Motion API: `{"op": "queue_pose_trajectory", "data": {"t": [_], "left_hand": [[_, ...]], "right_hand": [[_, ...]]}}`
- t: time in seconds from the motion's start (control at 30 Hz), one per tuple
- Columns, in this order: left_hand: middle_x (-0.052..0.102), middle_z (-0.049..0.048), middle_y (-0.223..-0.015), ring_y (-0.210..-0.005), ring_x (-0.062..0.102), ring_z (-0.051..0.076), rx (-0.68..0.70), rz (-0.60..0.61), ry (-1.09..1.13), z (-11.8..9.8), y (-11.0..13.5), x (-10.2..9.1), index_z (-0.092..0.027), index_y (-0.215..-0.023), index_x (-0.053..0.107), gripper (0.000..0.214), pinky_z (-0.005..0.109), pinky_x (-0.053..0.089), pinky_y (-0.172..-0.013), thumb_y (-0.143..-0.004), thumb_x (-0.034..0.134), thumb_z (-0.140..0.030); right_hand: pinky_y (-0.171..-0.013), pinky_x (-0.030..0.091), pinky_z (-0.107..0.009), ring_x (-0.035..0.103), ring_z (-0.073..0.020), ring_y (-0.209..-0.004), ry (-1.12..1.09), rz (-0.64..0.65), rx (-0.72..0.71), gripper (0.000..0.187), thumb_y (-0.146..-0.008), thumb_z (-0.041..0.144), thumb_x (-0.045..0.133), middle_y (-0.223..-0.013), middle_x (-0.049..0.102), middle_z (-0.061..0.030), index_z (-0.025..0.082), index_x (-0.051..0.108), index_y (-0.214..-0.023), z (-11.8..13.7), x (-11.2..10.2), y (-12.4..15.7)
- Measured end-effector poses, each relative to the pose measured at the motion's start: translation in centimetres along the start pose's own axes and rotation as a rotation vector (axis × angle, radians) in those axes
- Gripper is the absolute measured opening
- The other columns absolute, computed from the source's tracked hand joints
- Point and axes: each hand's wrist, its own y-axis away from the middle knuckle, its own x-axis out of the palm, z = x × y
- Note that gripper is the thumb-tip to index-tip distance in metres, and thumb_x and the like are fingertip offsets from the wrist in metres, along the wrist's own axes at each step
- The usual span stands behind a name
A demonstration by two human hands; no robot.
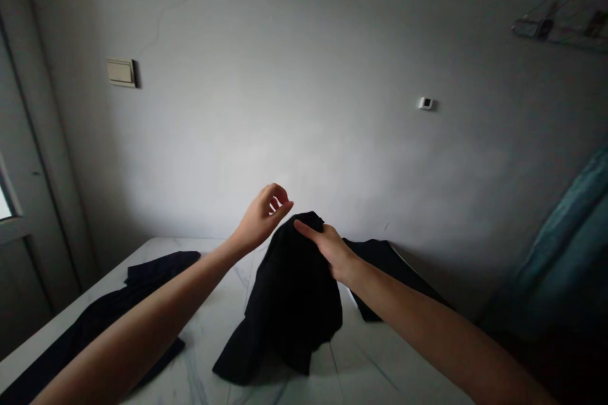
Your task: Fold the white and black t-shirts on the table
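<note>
The garment [299,300] in the middle is plain black, the folded cloth [382,262] at far right black too. At left, another garment [90,323] is dark navy. The worktop [361,386] is white with grey marbled veining. The wall [332,107] is pale grey, its switch [120,71] cream, the hanging fabric [563,234] at right mottled teal.

Probably a home, though dimly lit. Dark clothes [299,297], a marble-patterned table [380,367] and a light switch [120,72] suggest it.
</note>
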Motion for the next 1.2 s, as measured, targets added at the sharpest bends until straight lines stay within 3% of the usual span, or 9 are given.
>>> {"op": "queue_pose_trajectory", "data": {"t": [0.1, 0.27, 0.43, 0.53, 0.63, 0.8, 0.93, 1.07, 1.2], "left_hand": [[0.057, 0.0023, -0.094, -0.079, 0.057, 0.015, 0.089, 0.156, -0.101, -0.8, 2.4, 0.6, -0.021, -0.092, 0.055, 0.018, 0.031, 0.051, -0.069, -0.085, 0.063, -0.035], [0.055, 0.0006, -0.094, -0.076, 0.057, 0.013, 0.123, 0.136, -0.215, -0.5, 4.2, 1.6, -0.022, -0.091, 0.055, 0.012, 0.029, 0.051, -0.067, -0.082, 0.061, -0.016], [0.054, -0.0011, -0.084, -0.071, 0.055, 0.011, 0.112, 0.180, -0.124, -0.2, 3.9, 0.4, -0.020, -0.078, 0.056, 0.009, 0.025, 0.049, -0.065, -0.084, 0.062, -0.020], [0.056, -0.0015, -0.083, -0.074, 0.055, 0.012, -0.003, 0.178, 0.006, 0.3, 3.7, -0.6, -0.020, -0.079, 0.054, 0.013, 0.024, 0.048, -0.064, -0.083, 0.064, -0.027], [0.052, -0.0042, -0.076, -0.068, 0.051, 0.010, -0.132, 0.126, 0.090, 1.1, 3.3, -1.6, -0.021, -0.082, 0.049, 0.019, 0.022, 0.043, -0.059, -0.084, 0.061, -0.035], [0.051, -0.0052, -0.074, -0.061, 0.046, 0.009, -0.222, 0.085, 0.015, 3.2, 1.6, -5.6, -0.022, -0.084, 0.050, 0.029, 0.020, 0.036, -0.053, -0.076, 0.066, -0.044], [0.058, -0.0033, -0.075, -0.060, 0.051, 0.011, -0.267, 0.175, -0.209, 4.7, -0.8, -10.9, -0.022, -0.088, 0.065, 0.040, 0.021, 0.036, -0.052, -0.063, 0.075, -0.051], [0.064, -0.0030, -0.074, -0.067, 0.056, 0.014, -0.364, 0.167, -0.365, 3.9, -3.1, -15.1, -0.020, -0.087, 0.070, 0.045, 0.023, 0.042, -0.060, -0.059, 0.077, -0.055], [0.065, -0.0038, -0.075, -0.071, 0.054, 0.012, -0.374, 0.025, -0.478, 1.4, -4.8, -17.3, -0.017, -0.085, 0.067, 0.044, 0.021, 0.041, -0.064, -0.062, 0.076, -0.054]], "right_hand": [[-0.059, 0.052, -0.030, 0.064, -0.0172, -0.059, -0.078, -0.052, 0.047, 0.037, -0.063, 0.049, 0.085, -0.065, 0.069, -0.0008, 0.018, 0.070, -0.074, 0.1, -0.2, 0.2], [-0.060, 0.052, -0.029, 0.063, -0.0162, -0.059, -0.114, -0.070, 0.088, 0.034, -0.070, 0.048, 0.081, -0.066, 0.068, -0.0018, 0.017, 0.068, -0.072, 0.3, -0.5, 1.1], [-0.066, 0.053, -0.029, 0.066, -0.0179, -0.067, -0.042, -0.006, 0.058, 0.038, -0.065, 0.051, 0.084, -0.073, 0.070, -0.0032, 0.018, 0.068, -0.076, 0.9, -1.6, 1.5], [-0.067, 0.052, -0.031, 0.065, -0.0193, -0.070, 0.103, -0.017, -0.062, 0.044, -0.066, 0.060, 0.079, -0.073, 0.069, -0.0029, 0.019, 0.066, -0.077, 1.1, -3.1, 0.9], [-0.063, 0.046, -0.031, 0.060, -0.0188, -0.065, 0.419, -0.105, -0.274, 0.049, -0.072, 0.068, 0.067, -0.065, 0.062, -0.0009, 0.021, 0.059, -0.066, 1.3, -5.5, -0.7], [-0.065, 0.041, -0.030, 0.060, -0.0210, -0.071, 0.963, -0.129, -0.537, 0.039, -0.079, 0.060, 0.060, -0.066, 0.063, -0.0018, 0.024, 0.063, -0.066, 2.3, -9.8, -3.4], [-0.059, 0.036, -0.027, 0.054, -0.0165, -0.062, 1.222, 0.026, -0.452, 0.040, -0.071, 0.061, 0.069, -0.057, 0.056, 0.0027, 0.022, 0.063, -0.061, 4.4, -12.5, -4.1], [-0.057, 0.037, -0.025, 0.053, -0.0144, -0.061, 1.061, 0.263, -0.309, 0.041, -0.054, 0.056, 0.083, -0.061, 0.060, 0.0042, 0.019, 0.067, -0.067, 6.8, -14.2, -3.9], [-0.060, 0.040, -0.026, 0.054, -0.0144, -0.061, 0.886, 0.221, -0.307, 0.037, -0.050, 0.046, 0.086, -0.064, 0.063, 0.0028, 0.018, 0.069, -0.066, 8.2, -14.7, -4.1]]}}
